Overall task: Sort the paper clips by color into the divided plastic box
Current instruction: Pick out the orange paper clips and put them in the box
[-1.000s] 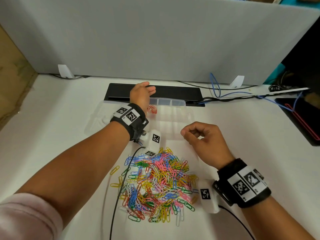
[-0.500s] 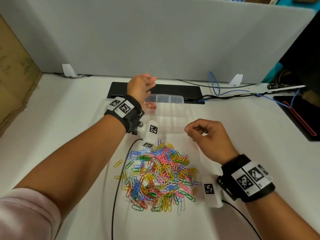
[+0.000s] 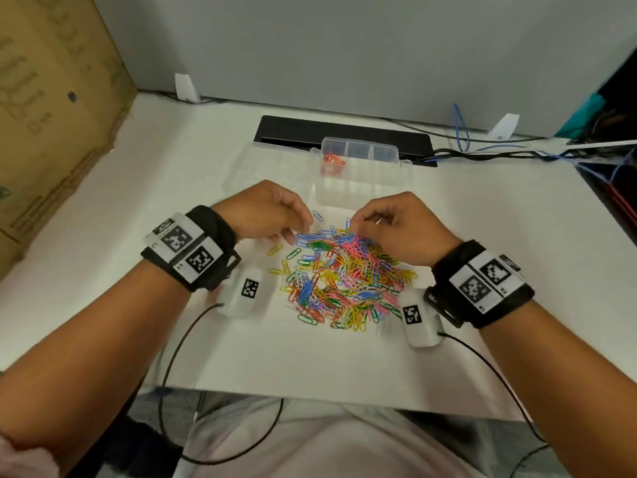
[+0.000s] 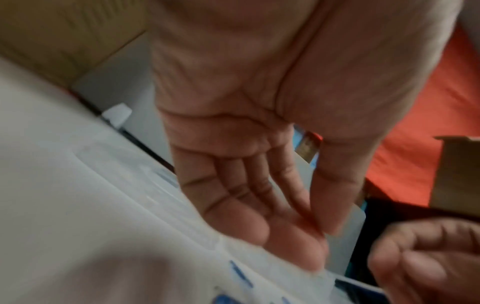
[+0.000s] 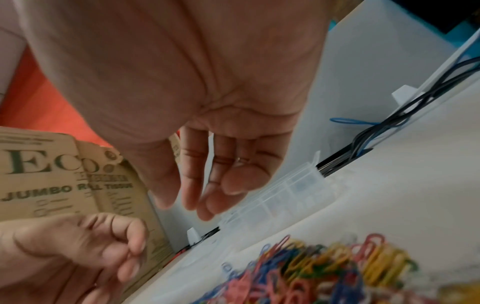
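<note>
Both hands, left hand (image 3: 265,210) and right hand (image 3: 400,225), fingers loosely curled and holding nothing visible, reach the pile (image 3: 344,281) on the worktop (image 3: 138,201); only 1 far box (image 3: 362,167) compartment holds red clips (image 3: 332,159), so most remains.

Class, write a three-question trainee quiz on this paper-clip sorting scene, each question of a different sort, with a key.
1. True or false: the divided plastic box already holds some red clips.
2. Where are both hands? A) inside the box B) at the far edge of the mixed clip pile C) off the table
3. Fill in: a single ___ clip lies apart, between the left hand and the right hand.

Key: 1 true; 2 B; 3 blue.
</note>
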